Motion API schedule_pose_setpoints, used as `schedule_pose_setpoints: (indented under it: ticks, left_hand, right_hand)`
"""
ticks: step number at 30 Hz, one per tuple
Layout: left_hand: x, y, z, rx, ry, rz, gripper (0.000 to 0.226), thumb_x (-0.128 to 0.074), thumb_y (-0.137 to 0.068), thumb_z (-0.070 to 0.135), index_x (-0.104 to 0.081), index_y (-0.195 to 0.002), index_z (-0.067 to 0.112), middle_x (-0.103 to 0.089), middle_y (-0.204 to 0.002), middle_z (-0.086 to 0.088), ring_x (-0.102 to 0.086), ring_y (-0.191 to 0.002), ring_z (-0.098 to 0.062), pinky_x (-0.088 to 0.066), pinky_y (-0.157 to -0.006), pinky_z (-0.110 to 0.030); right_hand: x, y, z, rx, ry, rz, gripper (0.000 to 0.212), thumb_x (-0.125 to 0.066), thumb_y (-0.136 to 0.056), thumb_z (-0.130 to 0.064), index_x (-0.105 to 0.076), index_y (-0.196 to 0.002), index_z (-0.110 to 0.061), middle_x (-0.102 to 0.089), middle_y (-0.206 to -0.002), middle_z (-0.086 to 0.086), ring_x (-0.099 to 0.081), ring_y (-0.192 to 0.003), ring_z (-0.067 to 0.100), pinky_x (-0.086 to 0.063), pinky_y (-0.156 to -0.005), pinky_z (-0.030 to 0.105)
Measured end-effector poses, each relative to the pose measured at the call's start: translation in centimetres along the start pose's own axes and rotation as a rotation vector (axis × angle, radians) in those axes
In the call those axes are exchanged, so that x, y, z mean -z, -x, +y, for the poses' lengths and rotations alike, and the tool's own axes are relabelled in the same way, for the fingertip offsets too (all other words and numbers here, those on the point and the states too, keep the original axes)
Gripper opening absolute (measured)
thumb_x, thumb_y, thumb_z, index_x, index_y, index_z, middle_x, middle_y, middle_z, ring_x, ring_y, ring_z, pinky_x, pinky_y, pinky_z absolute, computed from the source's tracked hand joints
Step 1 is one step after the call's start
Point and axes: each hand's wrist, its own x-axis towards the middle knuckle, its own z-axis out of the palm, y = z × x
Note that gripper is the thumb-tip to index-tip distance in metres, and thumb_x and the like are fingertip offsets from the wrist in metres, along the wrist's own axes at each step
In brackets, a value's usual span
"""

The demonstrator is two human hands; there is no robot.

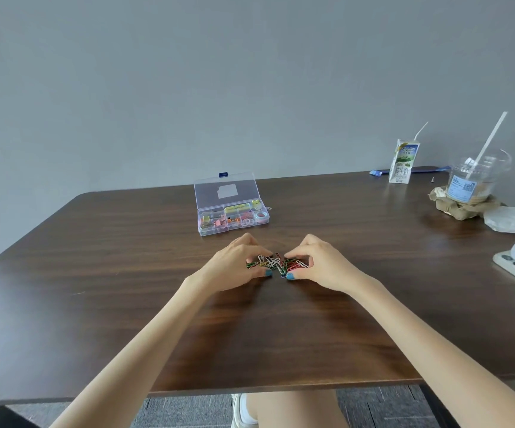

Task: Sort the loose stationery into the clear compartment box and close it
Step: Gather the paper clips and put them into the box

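1. Forearms are stretched forward over the near edge of the table, so that both hands meet at its middle.
2. The left hand and the right hand are cupped toward each other with fingers curled down and thumbs low on the wood; the pile of paper clips is hemmed in between them, probably so that it can be herded together and lifted in one go.
3. The clips are lain flat on the table, touched by the fingertips on both sides and partly covered by them. Neither hand is closed on anything yet: both are half-curled and open around the pile, and no clip is seen lifted.
4. Just beyond the hands, the compartment box is set with its lid raised upright at the back, so the compartments are left open for filling. Clips and other small pieces are already held in several compartments; which one is free for the paper clips cannot be told.
5. Far right, a milk carton and a plastic cup are stood well apart from the work.
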Motion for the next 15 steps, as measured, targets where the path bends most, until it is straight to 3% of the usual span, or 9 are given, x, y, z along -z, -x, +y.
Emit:
schedule_pose_setpoints:
  ticks: [7,11,15]
  left_hand:
    - [-0.4,-0.1,0.0,-0.021,0.007,0.085,0.016,-0.064,-0.09,0.023,-0.067,-0.105,0.029,-0.049,-0.099,0.009,-0.053,-0.077,-0.006,-0.047,-0.07,-0.029]
    - [-0.4,-0.2,0.3,-0.057,-0.044,0.098,0.014,-0.06,-0.092,0.023,-0.063,-0.105,0.025,-0.053,-0.104,0.006,-0.056,-0.087,-0.014,-0.05,-0.075,-0.034]
    - [-0.6,-0.3,0.4,-0.111,-0.124,0.12,0.016,-0.057,-0.094,0.022,-0.06,-0.109,0.019,-0.055,-0.107,0.001,-0.054,-0.095,-0.019,-0.049,-0.079,-0.036]
  right_hand:
    - [-1.2,0.4,0.0,0.052,-0.008,0.177,0.009,-0.07,-0.084,-0.028,-0.074,-0.091,-0.028,-0.053,-0.086,-0.009,-0.05,-0.065,0.008,-0.042,-0.061,0.033]
    - [-1.1,0.1,-0.3,0.058,0.037,0.177,0.004,-0.068,-0.086,-0.024,-0.071,-0.089,-0.024,-0.054,-0.087,-0.008,-0.051,-0.067,0.008,-0.041,-0.059,0.029]
    - [-0.8,-0.5,-0.8,0.039,0.058,0.122,0.003,-0.068,-0.086,-0.021,-0.068,-0.089,-0.021,-0.054,-0.092,-0.007,-0.055,-0.074,0.012,-0.048,-0.067,0.034]
